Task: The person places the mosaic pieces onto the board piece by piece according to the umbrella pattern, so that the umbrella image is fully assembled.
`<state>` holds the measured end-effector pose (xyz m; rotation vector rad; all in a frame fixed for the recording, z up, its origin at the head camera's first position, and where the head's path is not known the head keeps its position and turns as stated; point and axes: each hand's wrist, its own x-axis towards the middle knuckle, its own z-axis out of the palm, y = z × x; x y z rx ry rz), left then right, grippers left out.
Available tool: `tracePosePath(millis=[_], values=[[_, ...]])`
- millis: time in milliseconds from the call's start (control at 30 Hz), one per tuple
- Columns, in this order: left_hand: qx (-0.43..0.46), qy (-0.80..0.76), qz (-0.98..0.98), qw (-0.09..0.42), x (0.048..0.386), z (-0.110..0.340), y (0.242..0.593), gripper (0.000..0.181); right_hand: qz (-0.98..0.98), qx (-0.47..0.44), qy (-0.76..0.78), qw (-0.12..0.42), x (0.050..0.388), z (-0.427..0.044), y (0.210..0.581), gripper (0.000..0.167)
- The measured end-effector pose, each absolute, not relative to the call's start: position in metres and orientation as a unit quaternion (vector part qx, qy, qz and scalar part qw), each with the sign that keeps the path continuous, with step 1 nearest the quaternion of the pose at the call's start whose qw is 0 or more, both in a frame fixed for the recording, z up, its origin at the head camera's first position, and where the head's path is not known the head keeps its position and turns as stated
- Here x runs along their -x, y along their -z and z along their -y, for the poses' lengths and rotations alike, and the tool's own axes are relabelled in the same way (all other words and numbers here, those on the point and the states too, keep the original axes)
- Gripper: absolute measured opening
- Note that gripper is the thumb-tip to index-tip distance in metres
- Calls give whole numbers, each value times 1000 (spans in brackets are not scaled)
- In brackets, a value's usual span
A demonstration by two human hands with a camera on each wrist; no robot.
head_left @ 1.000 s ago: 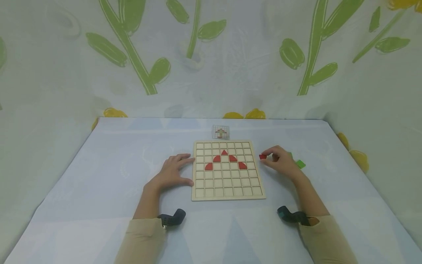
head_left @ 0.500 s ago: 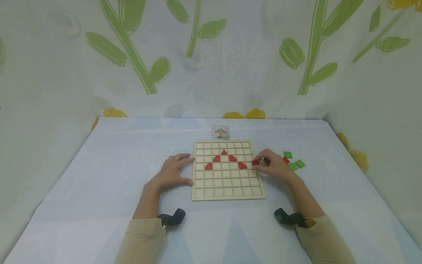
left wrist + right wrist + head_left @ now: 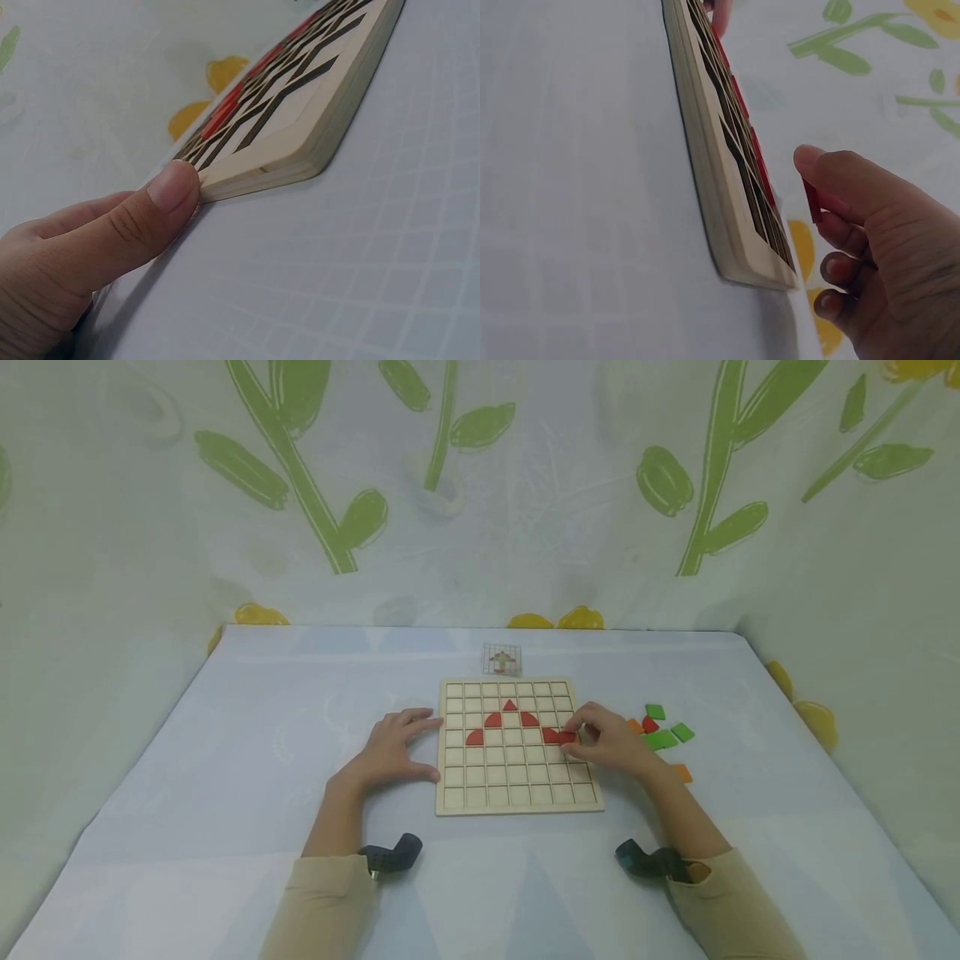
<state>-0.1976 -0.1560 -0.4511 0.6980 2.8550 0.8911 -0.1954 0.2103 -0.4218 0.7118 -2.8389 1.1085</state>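
Observation:
A square wooden grid board [image 3: 517,813] lies flat on the table. Set in its cells are a red triangle [image 3: 510,705] and several red round-edged pieces [image 3: 492,720]. My right hand [image 3: 611,739] pinches a small red tile [image 3: 811,201] between thumb and fingers, over the board's right-hand cells; the right wrist view shows it raised above the surface. Thumb and fingers of my left hand [image 3: 390,747] are spread along the board's left edge. In the left wrist view its thumb [image 3: 172,187] touches the board's side near a corner.
Loose tiles lie right of the board, partly behind my right hand: several green ones [image 3: 655,712], a red one [image 3: 650,724] and orange ones [image 3: 681,772]. A small patterned card [image 3: 501,658] rests beyond the board's far edge. A flowered cloth wall rises behind the table.
My right hand has carried the red tile leftward from beside the board to over its right columns, uncovering more loose tiles. The left hand and the board have stayed put.

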Motion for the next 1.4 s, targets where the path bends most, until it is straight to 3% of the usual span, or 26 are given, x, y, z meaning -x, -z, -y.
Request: tracePosePath(millis=[767, 1400], values=[[-230, -284, -930, 34, 198, 156, 450, 89, 877, -305, -371, -17, 185, -187, 423, 21], [-215, -287, -932, 53, 197, 155, 449, 88, 878, -327, -336, -100, 170, -161, 425, 16]])
